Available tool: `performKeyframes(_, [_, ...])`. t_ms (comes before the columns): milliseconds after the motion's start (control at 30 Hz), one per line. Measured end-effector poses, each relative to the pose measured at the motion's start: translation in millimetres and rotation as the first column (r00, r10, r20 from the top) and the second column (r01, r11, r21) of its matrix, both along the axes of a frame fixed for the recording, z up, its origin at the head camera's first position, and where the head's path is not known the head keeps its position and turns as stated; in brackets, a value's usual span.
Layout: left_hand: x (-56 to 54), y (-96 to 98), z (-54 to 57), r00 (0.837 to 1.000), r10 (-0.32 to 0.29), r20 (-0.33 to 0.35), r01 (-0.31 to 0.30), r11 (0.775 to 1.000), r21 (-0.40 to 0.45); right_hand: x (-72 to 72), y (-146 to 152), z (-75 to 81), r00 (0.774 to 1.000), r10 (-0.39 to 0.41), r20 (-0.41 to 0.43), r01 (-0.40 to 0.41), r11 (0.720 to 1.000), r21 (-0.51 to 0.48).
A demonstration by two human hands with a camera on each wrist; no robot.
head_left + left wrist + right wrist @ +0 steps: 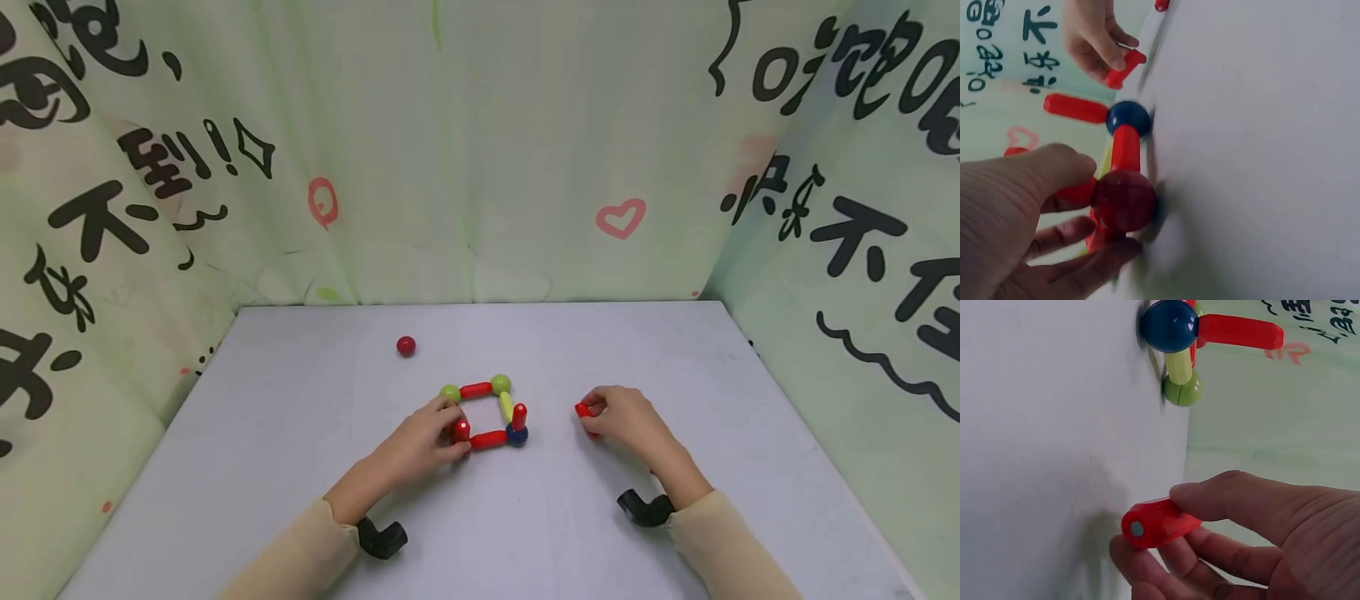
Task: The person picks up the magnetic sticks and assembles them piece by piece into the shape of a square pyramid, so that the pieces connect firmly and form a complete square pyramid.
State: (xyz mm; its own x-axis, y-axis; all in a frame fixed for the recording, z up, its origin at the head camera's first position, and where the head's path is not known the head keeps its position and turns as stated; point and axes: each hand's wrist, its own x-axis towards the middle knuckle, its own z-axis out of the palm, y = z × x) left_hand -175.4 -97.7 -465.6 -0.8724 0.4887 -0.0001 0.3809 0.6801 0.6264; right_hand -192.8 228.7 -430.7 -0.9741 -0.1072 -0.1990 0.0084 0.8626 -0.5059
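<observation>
A four-cornered frame of magnetic rods and balls lies on the table. Two green balls (501,384) form its far corners, a blue ball (517,436) the near right one and a dark red ball (1125,203) the near left one. From the blue ball a red rod (520,416) stands upright. My left hand (420,442) pinches another upright red rod (1079,192) on the dark red ball, its fingers covering the frame's left side. Away to the right, my right hand (630,421) holds a loose red magnetic rod (1157,525) between thumb and fingers, one metal end showing.
A single red ball (406,346) sits behind the frame, toward the back of the white table (300,358). Printed curtains (480,167) enclose the back and both sides. Dark curved wrist pieces (382,539) stick out from both cuffs.
</observation>
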Motion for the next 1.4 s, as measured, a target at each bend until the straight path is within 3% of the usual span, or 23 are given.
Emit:
performKeyframes(233, [-12.6, -5.1, -5.6, 0.999, -0.031, -0.031, 0.031, 1.0, 0.002, -14.4, -18.4, -4.6, 0.996, -0.014, -0.085, 0.0, 0.986, -0.169])
performKeyframes(433, [-13.0, -3.6, -5.9, 0.999, -0.024, -0.048, 0.025, 1.0, 0.007, -27.0, -39.4, -3.0, 0.986, -0.032, -0.166, -0.013, 0.965, -0.262])
performKeyframes(700, [-12.2, -3.5, -6.6, 0.999, 0.0, -0.041, 0.0, 1.0, 0.018, -39.9, -72.9, -1.1, 0.984, -0.02, -0.175, -0.042, 0.94, -0.339])
performKeyframes(1100, [-16.6, -4.5, -7.5, 0.999, 0.003, -0.032, -0.002, 1.0, 0.027, -41.7, -82.0, -5.6, 0.987, 0.022, -0.159, -0.065, 0.96, -0.273])
performKeyframes(1233, [-17.4, -6.2, -8.1, 1.0, 0.028, -0.011, -0.028, 0.999, 0.028, -34.7, -69.7, 0.1, 0.99, 0.049, -0.136, -0.077, 0.975, -0.21])
performKeyframes(1400, [-19.8, -9.9, -6.9, 0.998, 0.063, 0.03, -0.065, 0.996, 0.054, -18.8, -44.1, 10.9, 0.995, 0.079, -0.063, -0.083, 0.995, -0.062])
